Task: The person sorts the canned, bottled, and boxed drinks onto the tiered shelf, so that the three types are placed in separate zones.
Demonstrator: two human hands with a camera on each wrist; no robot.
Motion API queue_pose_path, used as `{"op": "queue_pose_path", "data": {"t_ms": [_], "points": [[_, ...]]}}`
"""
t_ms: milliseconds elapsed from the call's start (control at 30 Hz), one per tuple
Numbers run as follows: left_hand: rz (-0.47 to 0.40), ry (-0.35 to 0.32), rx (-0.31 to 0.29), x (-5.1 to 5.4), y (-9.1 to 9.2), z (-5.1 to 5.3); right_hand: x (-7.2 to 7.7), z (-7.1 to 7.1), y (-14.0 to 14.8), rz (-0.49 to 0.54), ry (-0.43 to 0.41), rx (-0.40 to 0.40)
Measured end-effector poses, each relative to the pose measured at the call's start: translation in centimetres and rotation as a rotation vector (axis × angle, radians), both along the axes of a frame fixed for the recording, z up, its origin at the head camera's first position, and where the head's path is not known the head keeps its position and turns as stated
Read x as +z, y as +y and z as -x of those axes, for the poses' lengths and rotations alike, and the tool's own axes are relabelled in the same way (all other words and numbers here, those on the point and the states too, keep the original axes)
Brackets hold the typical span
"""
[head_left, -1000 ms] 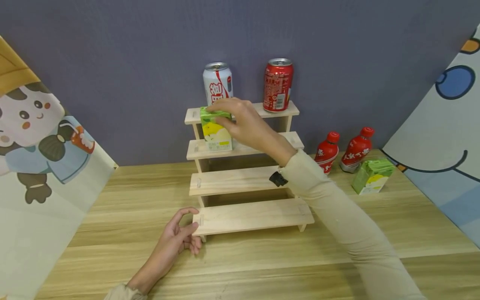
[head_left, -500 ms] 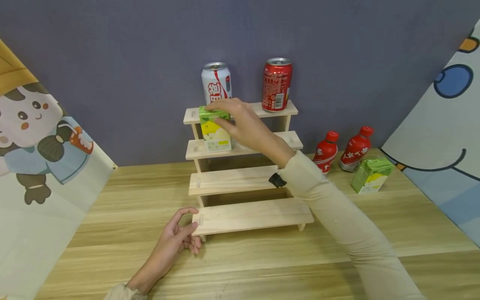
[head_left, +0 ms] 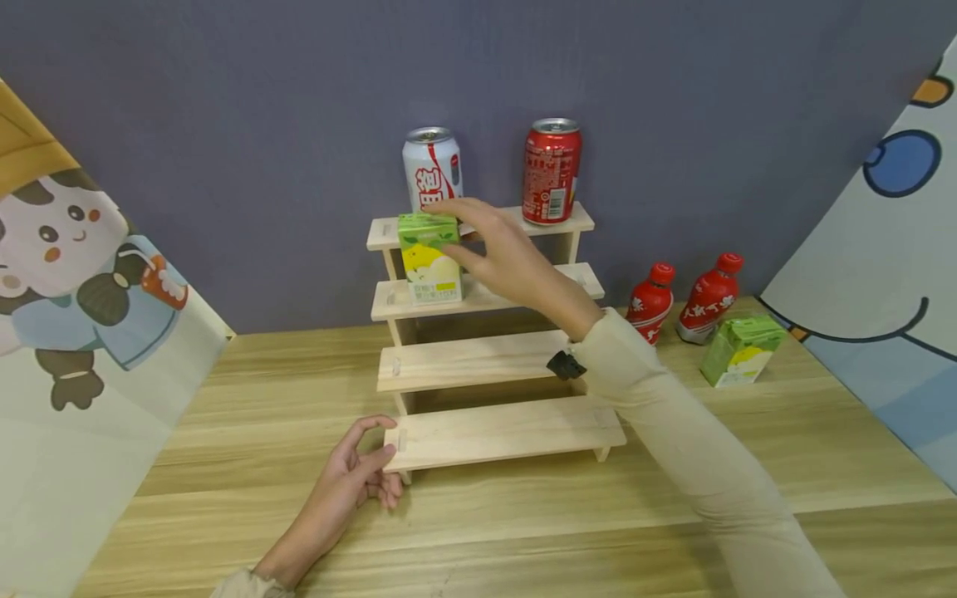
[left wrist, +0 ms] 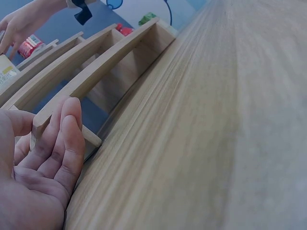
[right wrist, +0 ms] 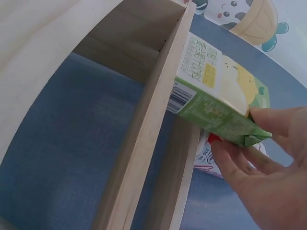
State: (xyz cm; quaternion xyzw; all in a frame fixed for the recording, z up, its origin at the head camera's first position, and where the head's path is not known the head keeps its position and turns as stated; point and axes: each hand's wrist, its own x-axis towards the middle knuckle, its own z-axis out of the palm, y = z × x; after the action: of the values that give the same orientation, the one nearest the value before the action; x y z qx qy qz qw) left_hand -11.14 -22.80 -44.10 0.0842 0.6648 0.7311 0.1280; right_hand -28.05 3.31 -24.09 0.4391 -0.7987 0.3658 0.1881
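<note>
My left hand [head_left: 347,477] grips the left end of the lowest step of a pale wooden tiered stand [head_left: 508,432], thumb above and fingers curled under the board. A green and yellow juice carton [head_left: 432,266] stands upright on the left of the second step from the top. Around its upper right side is my right hand [head_left: 508,253], the thumb by the front face and the other fingers spread behind. In the right wrist view the fingers [right wrist: 240,165] look loose around the carton [right wrist: 218,91]; contact is hard to tell.
On the top step stand a white can [head_left: 434,170] at left and a red can [head_left: 552,170] at right. Two red-capped bottles [head_left: 709,299] and another green juice carton [head_left: 743,353] stand on the table right of the stand. A dark wall [head_left: 299,166] rises behind.
My right hand has shifted slightly right and its grip has loosened, baring more of the carton's front. The carton stays on its step. My left hand keeps its place.
</note>
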Motion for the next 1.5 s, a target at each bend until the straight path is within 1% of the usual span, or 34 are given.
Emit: {"op": "queue_pose_path", "data": {"t_ms": [133,367,467,633,733,867,1067,1300,1500], "points": [[0.003,-0.001,0.001,0.0,0.0,-0.1,-0.3,-0.3,0.6,0.009,0.0,-0.011],[0.01,0.002,0.013,-0.1,-0.1,-0.3,-1.0,-1.4,1.8,-0.025,0.004,-0.063],[0.01,0.002,0.016,-0.1,-0.1,-0.3,-1.2,-1.6,2.2,-0.034,0.031,-0.065],[0.01,0.004,0.018,-0.2,-0.2,-0.5,-1.6,-1.8,2.9,-0.023,0.1,-0.049],[0.008,0.001,0.017,-0.3,-0.1,-0.5,-1.9,-2.1,3.4,-0.026,0.099,-0.057],[0.006,-0.006,0.02,-0.4,0.0,-0.6,-2.3,-2.9,4.5,-0.052,0.07,-0.083],[0.006,0.001,0.024,-0.5,-0.1,-0.8,-3.0,-4.0,6.2,-0.051,0.082,-0.102],[0.016,0.008,0.016,-0.4,-0.3,-0.7,-3.9,-4.8,8.1,-0.048,0.125,-0.12],[0.024,0.019,-0.005,0.1,-0.1,-0.2,-4.6,-6.1,10.3,-0.053,0.121,-0.153]]}}
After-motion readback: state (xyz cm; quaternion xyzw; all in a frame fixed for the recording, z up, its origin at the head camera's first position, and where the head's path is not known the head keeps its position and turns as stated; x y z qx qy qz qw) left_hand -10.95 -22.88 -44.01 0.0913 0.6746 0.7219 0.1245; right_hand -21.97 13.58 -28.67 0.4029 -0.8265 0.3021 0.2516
